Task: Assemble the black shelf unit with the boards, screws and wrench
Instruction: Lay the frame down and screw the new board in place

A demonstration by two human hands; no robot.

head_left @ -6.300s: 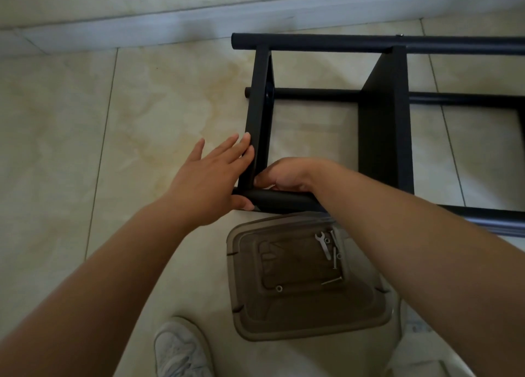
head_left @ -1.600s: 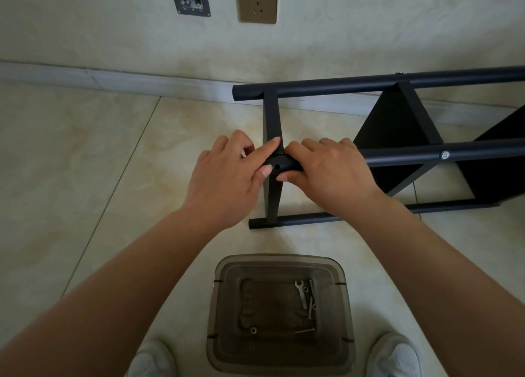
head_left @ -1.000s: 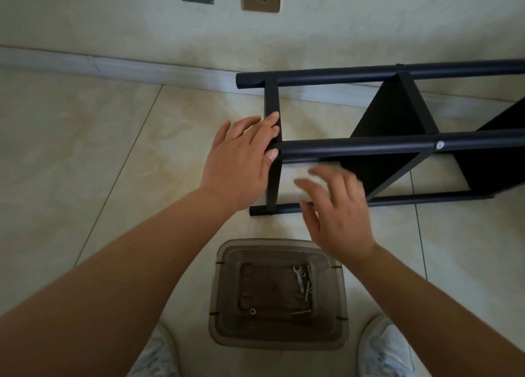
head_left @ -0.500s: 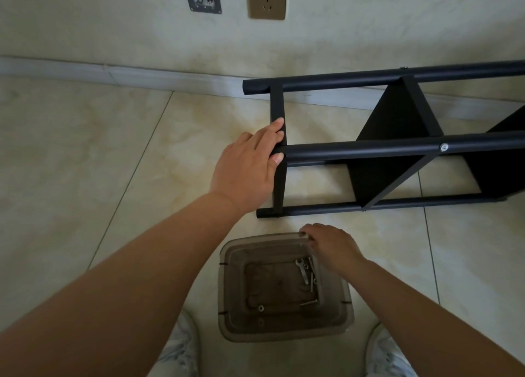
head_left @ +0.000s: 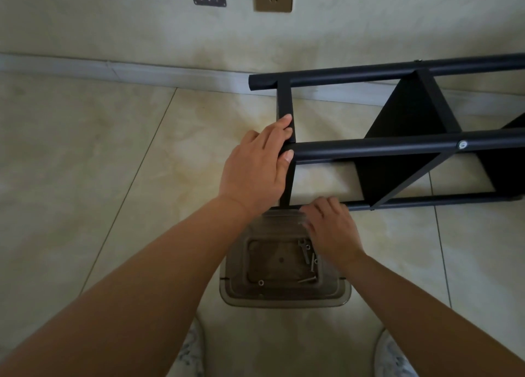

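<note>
Since half a second ago, our right hand [head_left: 331,229] has shifted from the bin's back rim toward the frame's lowest tube; our left hand has stayed on the end bar.

Item 1: left hand [head_left: 255,172]. Fingers wrap the flat upright bar [head_left: 285,101] where it meets the middle tube [head_left: 369,148], thumb on the tube's end. Purpose, as we judge it: to steady the unit while the other hand fetches hardware.

Item 2: clear plastic bin [head_left: 284,298], on the floor between our shoes, just in front of the frame. Contents: a small wrench [head_left: 304,247], several screws [head_left: 313,260], one washer [head_left: 260,283]. Kept near, likely for easy reach.

Item 3: right hand, over the bin's far right corner, fingers spread and loosely bent, tips near the lowest tube. Whether it holds a screw we cannot tell; nothing shows in its grasp.

Item 4: black shelf unit [head_left: 403,115], lying on its side on the tiled floor, near the wall. Three round tubes run rightward out of view; matte black boards sit between them; one silver screw head [head_left: 462,144] is seated in the middle tube. Partly assembled, in our judgement.
</note>
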